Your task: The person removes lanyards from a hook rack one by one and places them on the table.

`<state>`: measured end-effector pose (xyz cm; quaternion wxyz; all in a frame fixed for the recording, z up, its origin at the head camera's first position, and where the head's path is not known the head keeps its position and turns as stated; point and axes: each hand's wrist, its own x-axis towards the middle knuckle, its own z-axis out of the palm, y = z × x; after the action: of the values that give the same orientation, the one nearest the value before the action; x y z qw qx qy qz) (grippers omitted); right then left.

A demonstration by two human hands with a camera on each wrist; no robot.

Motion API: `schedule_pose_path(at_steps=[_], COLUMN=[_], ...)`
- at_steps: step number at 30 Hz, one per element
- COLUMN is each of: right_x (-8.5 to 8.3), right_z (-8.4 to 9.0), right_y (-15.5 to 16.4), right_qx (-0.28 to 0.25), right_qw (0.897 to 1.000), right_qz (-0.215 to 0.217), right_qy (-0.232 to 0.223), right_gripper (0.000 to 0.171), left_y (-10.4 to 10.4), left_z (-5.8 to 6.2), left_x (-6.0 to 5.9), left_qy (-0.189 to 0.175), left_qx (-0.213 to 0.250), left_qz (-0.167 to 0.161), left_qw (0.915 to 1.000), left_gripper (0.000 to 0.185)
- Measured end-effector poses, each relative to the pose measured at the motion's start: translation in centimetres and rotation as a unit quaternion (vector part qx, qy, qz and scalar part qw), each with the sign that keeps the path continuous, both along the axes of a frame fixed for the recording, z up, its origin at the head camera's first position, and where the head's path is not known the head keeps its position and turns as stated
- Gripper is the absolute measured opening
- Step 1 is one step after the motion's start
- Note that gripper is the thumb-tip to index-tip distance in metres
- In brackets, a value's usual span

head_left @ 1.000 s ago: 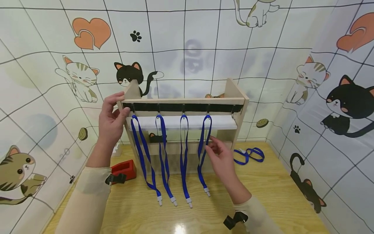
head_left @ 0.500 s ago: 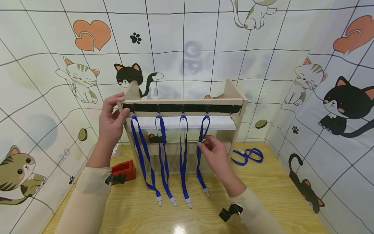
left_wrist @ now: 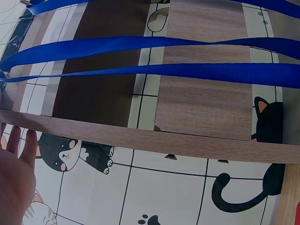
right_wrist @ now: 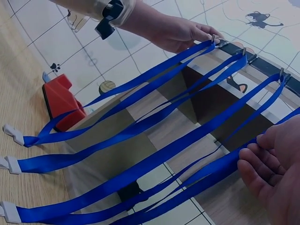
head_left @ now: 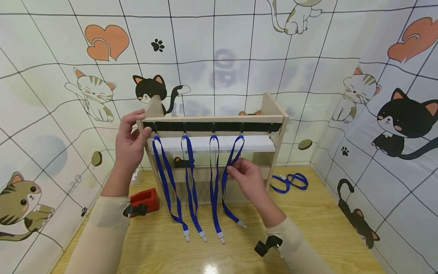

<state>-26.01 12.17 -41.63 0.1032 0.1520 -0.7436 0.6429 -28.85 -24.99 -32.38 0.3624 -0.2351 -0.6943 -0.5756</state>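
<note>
A wooden rack (head_left: 273, 114) stands on the table with a black hook strip (head_left: 212, 125) along its top rail. Several blue lanyards (head_left: 189, 182) hang from the hooks, their white clips near the tabletop. My left hand (head_left: 141, 122) grips the rack's upper left corner, also seen from the right wrist as the left hand (right_wrist: 183, 35). My right hand (head_left: 232, 167) pinches the rightmost hanging lanyard (head_left: 226, 198) at mid-height and holds it pulled to the left. In the right wrist view my fingers (right_wrist: 262, 161) press on that strap. The rightmost hook (head_left: 270, 133) is bare.
Another blue lanyard (head_left: 291, 182) lies coiled on the wooden table (head_left: 308, 228) right of the rack. A red box-like object (head_left: 145, 198) sits on the table at the left, behind my left forearm. Cat-patterned walls close in at the back and both sides.
My right hand has moved left and closed on the rightmost hanging lanyard, drawing its lower part to the left. The left hand has stayed on the rack's corner.
</note>
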Motion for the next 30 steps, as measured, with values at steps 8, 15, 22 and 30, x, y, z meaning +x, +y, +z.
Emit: schedule_pose_path(at_steps=[8, 15, 22, 30], right_x=[0.3, 0.6, 0.9, 1.9], right_z=[0.0, 1.0, 3.5, 5.8], right_y=[0.0, 0.6, 1.6, 3.4], right_qx=[-0.007, -0.015, -0.015, 0.034], right_qw=[1.000, 0.999, 0.998, 0.995], right_qz=[0.004, -0.004, 0.006, -0.009], right_qy=[-0.001, 0.037, 0.068, 0.091], right_gripper=[0.010, 0.010, 0.007, 0.008], left_y=[0.0, 0.1, 0.0, -0.1], left_z=[0.1, 0.1, 0.1, 0.0], left_x=[0.1, 0.1, 0.1, 0.1], left_qy=[-0.004, -0.003, -0.002, -0.005], left_qx=[-0.002, -0.004, -0.006, -0.010], left_qz=[0.000, -0.001, 0.001, 0.006], left_qw=[1.0000, 1.0000, 1.0000, 0.9999], left_gripper=[0.040, 0.040, 0.040, 0.040])
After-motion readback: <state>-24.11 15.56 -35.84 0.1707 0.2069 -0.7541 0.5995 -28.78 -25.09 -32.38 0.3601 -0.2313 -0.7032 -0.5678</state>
